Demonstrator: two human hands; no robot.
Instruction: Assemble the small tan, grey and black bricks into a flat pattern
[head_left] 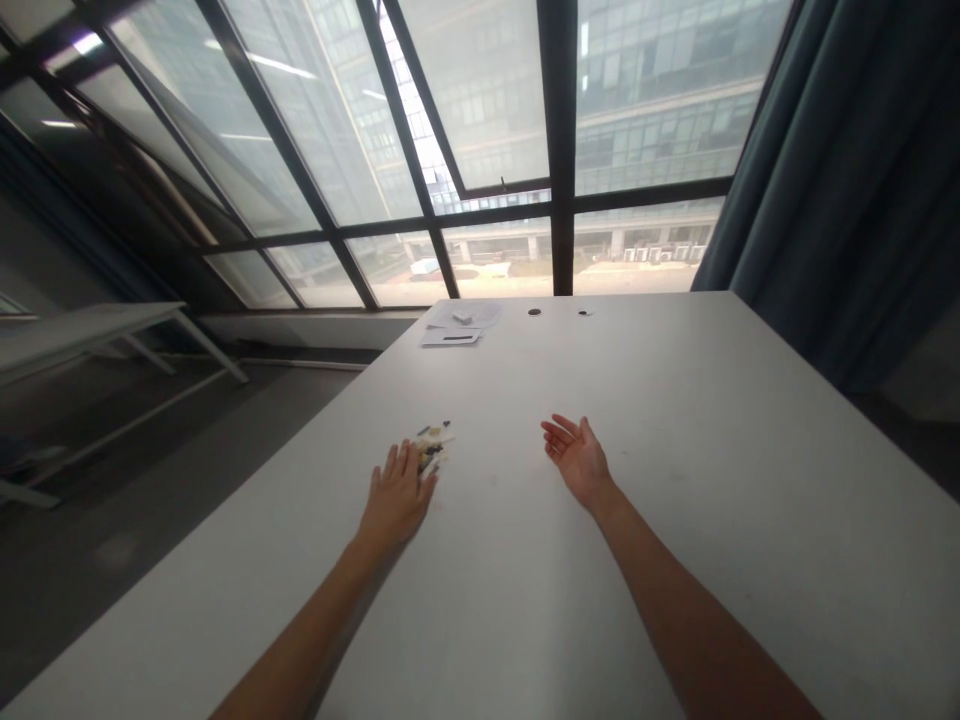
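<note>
A small pile of loose pieces [432, 452], white, yellowish and dark, lies on the white table [510, 580]; they are too small for me to name their kind. My left hand [396, 494] rests palm down at the left edge of this pile, fingers stretched out, with part of the pile possibly hidden under it. To the right, apart from the pieces, my right hand [579, 458] is turned palm inward and up, its fingers loosely extended and nothing in it.
Papers [453, 328] with a small white item on top lie at the table's far left corner. A dark round disc [534, 312] and a smaller dark spot sit along the far edge. Windows stand behind, a blue curtain [817, 200] at right, another table [82, 325] at left.
</note>
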